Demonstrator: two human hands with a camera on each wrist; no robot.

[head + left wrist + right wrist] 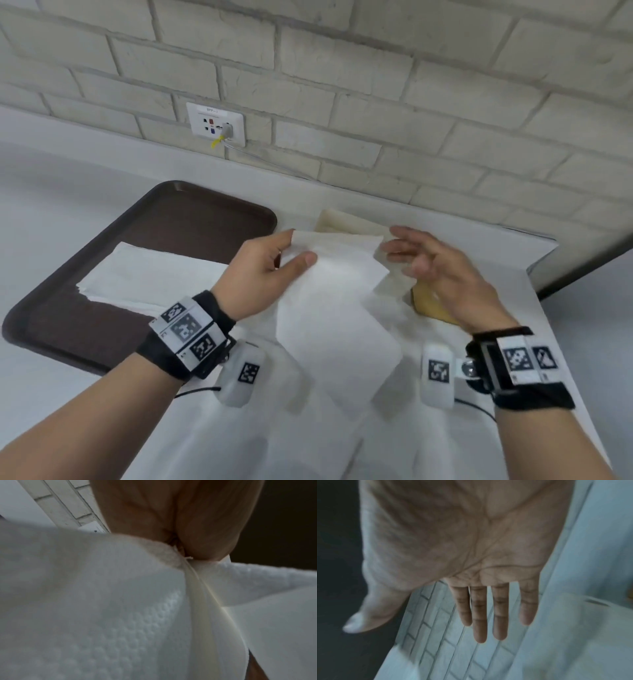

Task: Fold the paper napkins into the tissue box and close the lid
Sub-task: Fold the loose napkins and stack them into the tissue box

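My left hand (274,263) pinches the top edge of a white paper napkin (335,308) and holds it up above the table; the sheet hangs down toward me. The left wrist view shows the embossed napkin (120,615) gathered between thumb and fingers (205,527). My right hand (424,260) hovers just right of the napkin with straight, spread fingers (481,615) and holds nothing. A yellowish tissue box (430,306) shows partly under the right hand, mostly hidden. Its beige lid (342,222) lies behind the napkin.
A dark brown tray (171,219) sits at the left with a stack of white napkins (150,274) on it. The white table ends at a brick wall (376,102) with a socket (215,125). The table's right edge (534,274) is close to my right hand.
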